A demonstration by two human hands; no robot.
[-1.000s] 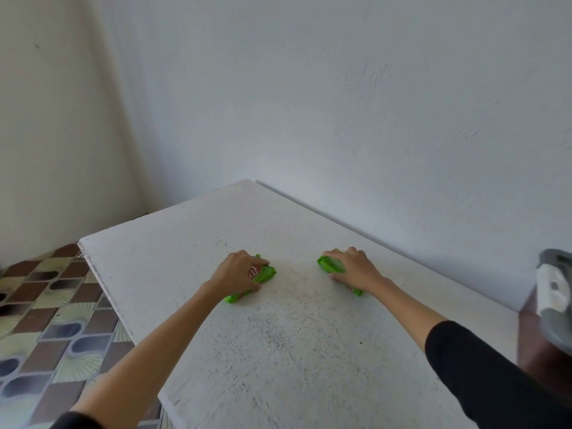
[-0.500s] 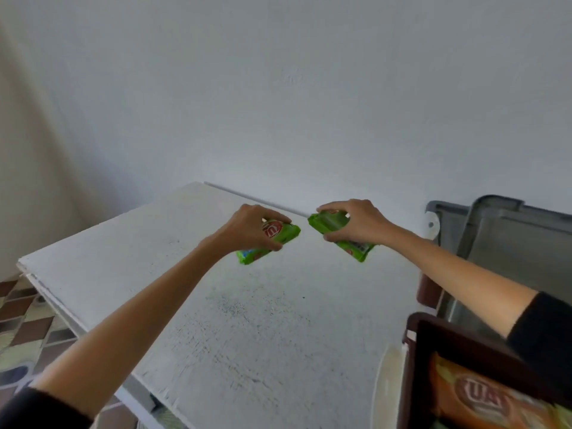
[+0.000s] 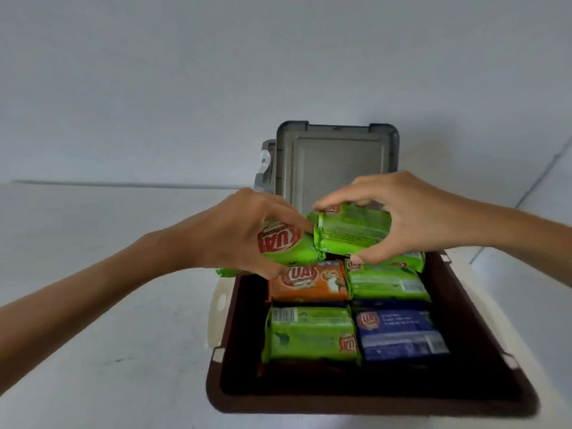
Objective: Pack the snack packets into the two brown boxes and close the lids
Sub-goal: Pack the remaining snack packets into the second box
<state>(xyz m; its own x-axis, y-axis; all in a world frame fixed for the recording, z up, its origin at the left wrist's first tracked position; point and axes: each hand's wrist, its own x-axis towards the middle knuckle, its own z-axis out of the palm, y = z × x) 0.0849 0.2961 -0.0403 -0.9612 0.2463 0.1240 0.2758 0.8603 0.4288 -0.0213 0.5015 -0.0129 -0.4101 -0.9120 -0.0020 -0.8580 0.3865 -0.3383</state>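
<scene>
Soft even daylight, slight blur, wide-angle stretch

Above open brown box [image 3: 483,335] on white bench [image 3: 108,335]: left grip [image 3: 238,233] clutching logo-side green packet [image 3: 288,249], right grip [image 3: 411,218] pinching second green packet [image 3: 349,233], ends touching. Inside, orange packet [image 3: 309,281] and blue packet [image 3: 399,335] lying flat among green ones. Behind, grey lid [image 3: 334,162] upright.

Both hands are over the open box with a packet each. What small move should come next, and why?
Probably lower both into the brown box: left hand grips the left green packet, right hand the right green packet, above its far end; lid open.
</scene>
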